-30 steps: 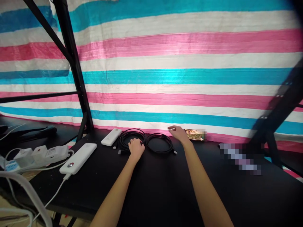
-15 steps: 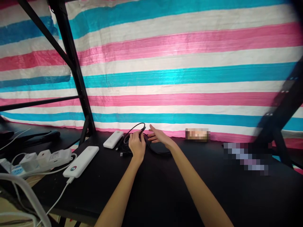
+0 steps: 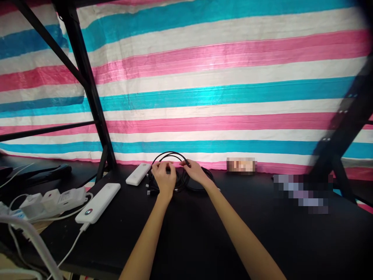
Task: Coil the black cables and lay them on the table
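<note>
Black cables (image 3: 201, 189) lie in loose coils on the black table, with pale plugs showing at their ends. My right hand (image 3: 193, 171) pinches a loop of cable that arches up off the table. Over the left part of the coils is my left hand (image 3: 164, 178), its fingers curled round the cable; the fingertips are partly hidden. A white power bank (image 3: 138, 174) lies just left of my left hand.
Nearer on the left lies a second white power bank (image 3: 98, 203) with a white cable plugged in. Beyond it sits a power strip (image 3: 52, 204) with chargers. A black metal post (image 3: 93, 97) rises behind. Blurred items (image 3: 301, 192) lie on the right. A striped sheet (image 3: 221, 93) hangs behind the table.
My right hand has moved left and down from open fingers to a pinch on the cable. The raised cable loop has grown wider. My left hand has shifted slightly left.
</note>
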`<action>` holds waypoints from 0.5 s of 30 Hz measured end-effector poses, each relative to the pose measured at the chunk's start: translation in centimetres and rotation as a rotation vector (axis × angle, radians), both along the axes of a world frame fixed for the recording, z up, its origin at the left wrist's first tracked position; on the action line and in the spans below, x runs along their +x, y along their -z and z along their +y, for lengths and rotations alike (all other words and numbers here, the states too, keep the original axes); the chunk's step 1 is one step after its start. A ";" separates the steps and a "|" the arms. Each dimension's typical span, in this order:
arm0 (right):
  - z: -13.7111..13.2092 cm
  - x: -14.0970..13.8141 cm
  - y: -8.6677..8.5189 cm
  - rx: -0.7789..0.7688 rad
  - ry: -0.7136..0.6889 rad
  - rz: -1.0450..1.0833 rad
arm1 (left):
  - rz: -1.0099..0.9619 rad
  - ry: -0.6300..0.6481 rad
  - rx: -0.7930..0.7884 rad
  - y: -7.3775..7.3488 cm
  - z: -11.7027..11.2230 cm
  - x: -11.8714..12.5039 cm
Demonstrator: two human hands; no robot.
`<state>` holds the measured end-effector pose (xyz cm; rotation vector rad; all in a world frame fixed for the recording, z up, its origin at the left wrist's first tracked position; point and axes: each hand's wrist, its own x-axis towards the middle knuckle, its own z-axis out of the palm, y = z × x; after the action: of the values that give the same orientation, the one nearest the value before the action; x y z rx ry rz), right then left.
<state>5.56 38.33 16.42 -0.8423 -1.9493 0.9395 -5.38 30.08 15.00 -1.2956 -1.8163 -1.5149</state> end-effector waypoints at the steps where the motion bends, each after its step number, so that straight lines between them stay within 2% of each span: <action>1: 0.1 0.0 0.4 0.038 0.019 -0.006 | -0.053 -0.071 -0.005 0.0 0.1 -0.3; 3: 0.3 -0.1 1.1 0.099 0.043 -0.015 | -0.154 -0.203 -0.069 0.1 0.4 -1.0; 5: 0.4 -0.1 1.6 0.146 0.050 -0.018 | -0.253 -0.275 -0.189 0.6 0.8 -1.6; 9: 0.6 -0.1 2.0 0.204 0.020 -0.009 | -0.389 -0.237 -0.335 1.5 1.3 -3.1; 12: 0.7 -0.1 2.0 0.216 -0.014 0.012 | -0.438 -0.198 -0.309 1.6 1.3 -4.1; 15: 0.6 -0.2 1.8 0.194 -0.033 0.039 | -0.489 -0.182 -0.222 1.2 0.9 -4.4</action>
<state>5.36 38.97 14.59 -0.6778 -1.9882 0.7651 -9.79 31.01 13.84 -0.8615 -2.3922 -1.6654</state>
